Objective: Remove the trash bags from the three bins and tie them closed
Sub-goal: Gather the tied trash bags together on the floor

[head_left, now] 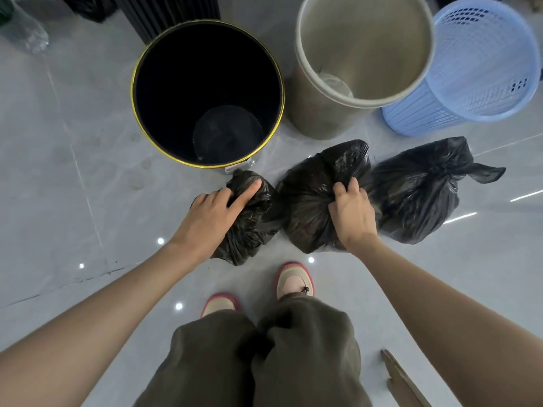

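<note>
At far left a clear bottle [25, 30] is blurred and cut off by the edge. A dark bag [88, 7] and a ribbed black object [167, 13] run out of the top. The black bin [191, 69] stands on the floor [73, 171], its inside too dark to read beyond the round bottom.

In front of it the left hand [211, 212] grips the top of the left bag [252, 227]: fingers curled into the plastic, forefinger straight along it, thumb hidden. The middle bag [305, 201] touches the left one. The right hand [352, 215] clutches its gathered plastic, fingertips buried in the folds, and whether a knot lies under them cannot be told.

Behind stands the beige bin [367, 45], with something pale and indistinct at its bottom. The right bag [417, 195], knotted with a tail sticking out, lies just beside the middle one. The blue bin [484, 69] is partly covered by the beige bin's rim.
</note>
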`<state>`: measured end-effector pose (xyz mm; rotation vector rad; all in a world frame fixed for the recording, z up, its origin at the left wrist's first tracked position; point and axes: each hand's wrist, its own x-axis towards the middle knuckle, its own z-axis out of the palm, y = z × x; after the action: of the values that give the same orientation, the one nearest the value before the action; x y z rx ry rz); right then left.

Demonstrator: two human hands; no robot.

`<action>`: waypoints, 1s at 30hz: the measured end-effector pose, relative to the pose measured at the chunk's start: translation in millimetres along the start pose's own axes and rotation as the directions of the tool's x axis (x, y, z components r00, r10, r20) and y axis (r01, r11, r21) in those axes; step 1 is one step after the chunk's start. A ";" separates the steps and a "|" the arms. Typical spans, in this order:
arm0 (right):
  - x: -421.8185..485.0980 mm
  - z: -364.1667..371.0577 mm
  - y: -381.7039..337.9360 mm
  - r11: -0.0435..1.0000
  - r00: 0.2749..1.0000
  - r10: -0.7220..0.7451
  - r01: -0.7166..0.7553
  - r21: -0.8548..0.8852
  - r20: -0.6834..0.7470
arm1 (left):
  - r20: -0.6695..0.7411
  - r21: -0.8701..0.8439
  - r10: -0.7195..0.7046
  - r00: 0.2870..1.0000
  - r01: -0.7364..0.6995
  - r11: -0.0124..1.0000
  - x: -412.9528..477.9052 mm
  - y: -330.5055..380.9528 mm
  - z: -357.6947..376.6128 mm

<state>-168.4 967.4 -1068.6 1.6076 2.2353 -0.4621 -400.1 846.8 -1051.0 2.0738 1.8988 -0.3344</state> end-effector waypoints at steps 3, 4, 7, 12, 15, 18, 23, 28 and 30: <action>-19.7 -21.1 -1.0 0.999 1.000 -0.018 0.018 0.026 0.008 | -0.006 -0.026 -0.009 1.000 0.009 1.000 -12.0 7.0 -18.6; -28.4 -30.1 -2.2 0.999 1.000 -0.024 0.023 0.028 0.020 | -0.011 -0.038 -0.016 1.000 0.016 0.999 -17.5 9.3 -27.9; -57.8 -64.1 -7.9 0.998 0.998 -0.041 0.039 0.043 0.052 | -0.015 -0.067 -0.045 0.999 0.044 0.997 -37.6 11.9 -61.8; -113.3 -148.0 -27.2 0.995 0.998 -0.052 0.048 0.087 0.047 | -0.017 -0.095 -0.078 0.997 0.076 0.993 -85.9 7.8 -143.2; -149.0 -204.4 -46.4 0.994 0.994 -0.088 0.085 0.063 0.057 | -0.041 -0.140 -0.125 0.991 0.119 0.983 -124.9 8.2 -194.7; -184.5 -262.8 -70.1 0.989 0.990 -0.128 0.124 0.079 0.052 | -0.041 -0.228 -0.208 0.977 0.194 0.954 -167.1 5.2 -253.7; -231.9 -341.5 -108.0 0.973 0.973 -0.227 0.224 0.060 0.039 | -0.063 -0.282 -0.373 0.926 0.342 0.896 -240.5 -6.0 -328.1; -258.3 -392.2 -157.0 0.926 0.927 -0.374 0.371 0.069 0.039 | -0.034 -0.340 -0.535 0.844 0.494 0.800 -303.1 -21.6 -372.7; -265.9 -406.1 -181.4 0.900 0.898 -0.436 0.433 0.056 0.054 | -0.046 -0.344 -0.589 0.807 0.540 0.768 -326.7 -32.8 -378.3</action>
<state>-298.4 874.1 -575.7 1.0792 2.5478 -0.6708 -477.3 690.8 -581.3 1.3118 2.4630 0.0127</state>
